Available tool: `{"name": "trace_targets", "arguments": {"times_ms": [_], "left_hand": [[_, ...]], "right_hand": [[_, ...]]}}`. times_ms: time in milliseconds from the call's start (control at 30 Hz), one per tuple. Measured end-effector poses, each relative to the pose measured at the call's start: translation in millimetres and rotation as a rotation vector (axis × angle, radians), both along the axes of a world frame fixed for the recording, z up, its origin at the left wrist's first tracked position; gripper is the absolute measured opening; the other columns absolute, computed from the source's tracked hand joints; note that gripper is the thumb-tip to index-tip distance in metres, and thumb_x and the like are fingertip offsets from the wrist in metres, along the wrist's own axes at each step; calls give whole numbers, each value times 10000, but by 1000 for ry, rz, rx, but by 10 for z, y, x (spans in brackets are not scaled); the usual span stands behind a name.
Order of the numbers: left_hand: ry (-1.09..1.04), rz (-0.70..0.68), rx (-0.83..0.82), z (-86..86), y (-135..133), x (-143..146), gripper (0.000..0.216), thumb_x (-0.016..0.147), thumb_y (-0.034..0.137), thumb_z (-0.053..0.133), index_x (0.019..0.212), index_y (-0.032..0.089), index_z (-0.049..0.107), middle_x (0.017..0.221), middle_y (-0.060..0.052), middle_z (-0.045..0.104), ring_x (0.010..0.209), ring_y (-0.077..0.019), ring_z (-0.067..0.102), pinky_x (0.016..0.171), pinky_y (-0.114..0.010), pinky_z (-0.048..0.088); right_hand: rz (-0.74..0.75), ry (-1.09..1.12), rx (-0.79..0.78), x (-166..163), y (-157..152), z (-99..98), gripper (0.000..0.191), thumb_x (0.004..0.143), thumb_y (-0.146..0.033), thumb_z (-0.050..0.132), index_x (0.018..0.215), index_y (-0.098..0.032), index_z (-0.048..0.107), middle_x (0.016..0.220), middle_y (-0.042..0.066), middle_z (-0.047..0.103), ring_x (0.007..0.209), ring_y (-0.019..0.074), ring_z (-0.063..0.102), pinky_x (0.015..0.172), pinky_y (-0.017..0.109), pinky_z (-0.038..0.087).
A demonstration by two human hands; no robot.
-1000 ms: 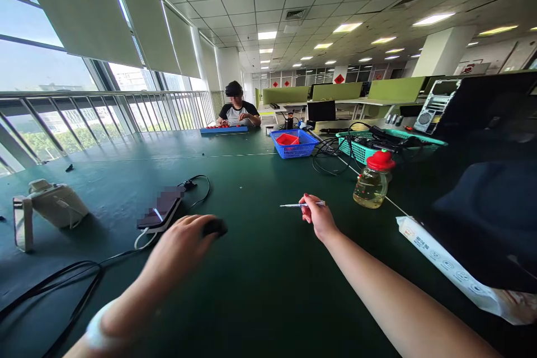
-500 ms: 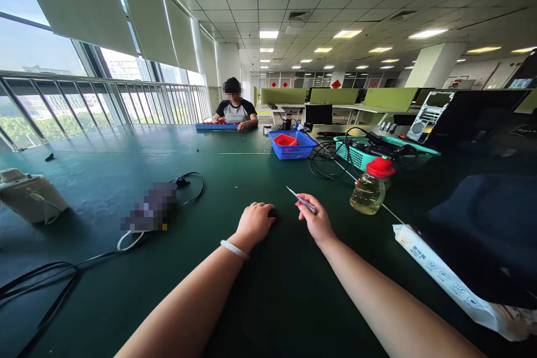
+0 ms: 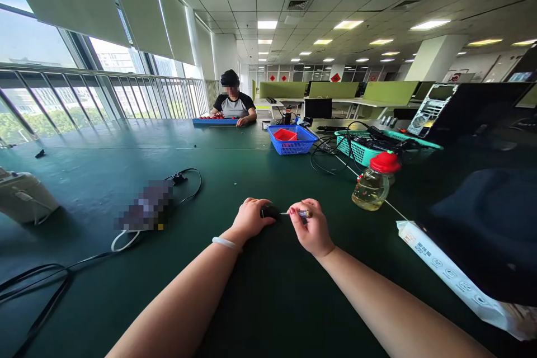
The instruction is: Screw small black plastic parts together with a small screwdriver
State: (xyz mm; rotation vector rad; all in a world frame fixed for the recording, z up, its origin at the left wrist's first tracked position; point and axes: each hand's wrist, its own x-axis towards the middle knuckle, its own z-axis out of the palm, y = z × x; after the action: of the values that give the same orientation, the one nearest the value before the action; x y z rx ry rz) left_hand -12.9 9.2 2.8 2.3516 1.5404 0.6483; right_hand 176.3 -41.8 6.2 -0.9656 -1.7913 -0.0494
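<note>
My left hand [image 3: 253, 219], with a white band at the wrist, is closed around a small black computer mouse [image 3: 269, 212] on the dark green table. Part of the mouse is hidden under the fingers. My right hand [image 3: 311, 226] grips a small screwdriver [image 3: 306, 213] by its handle. The screwdriver lies nearly level, its thin metal shaft pointing left at the mouse's right end. Whether the tip touches the mouse or goes into it, I cannot tell.
Blue basket [image 3: 292, 148], teal basket [image 3: 363, 152] with cables, red-capped bottle [image 3: 370, 187] and a white wipes pack [image 3: 448, 271] are to the right. On the left are a blurred device [image 3: 146, 204], black cables [image 3: 54, 265] and a beige container [image 3: 26, 197]. A person [image 3: 233, 102] sits across the table.
My right hand has turned the screwdriver from pointing up and left to nearly level, bringing its tip to the mouse. My left hand has rotated the mouse, and more of it shows.
</note>
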Motion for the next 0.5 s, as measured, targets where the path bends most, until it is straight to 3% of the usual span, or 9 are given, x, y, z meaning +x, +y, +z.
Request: {"name": "trace_targets", "arguments": {"times_ms": [267, 500], "left_hand": [[59, -7, 8, 10, -17, -5, 411, 751, 398, 769, 1128, 237, 733, 1134, -56, 741, 1147, -282, 598, 1024, -400, 463], [80, -20, 28, -13, -10, 0, 385, 764, 376, 747, 1119, 227, 733, 1109, -66, 738, 1148, -281, 600, 1031, -397, 457]], "right_hand": [[28, -40, -28, 15, 30, -2, 204, 936, -223, 423, 791, -248, 563, 728, 9, 690, 670, 186, 601, 823, 369, 423], [19, -131, -76, -41, 8, 16, 129, 856, -166, 448, 782, -248, 513, 622, -22, 591, 623, 180, 568, 762, 331, 430]]}}
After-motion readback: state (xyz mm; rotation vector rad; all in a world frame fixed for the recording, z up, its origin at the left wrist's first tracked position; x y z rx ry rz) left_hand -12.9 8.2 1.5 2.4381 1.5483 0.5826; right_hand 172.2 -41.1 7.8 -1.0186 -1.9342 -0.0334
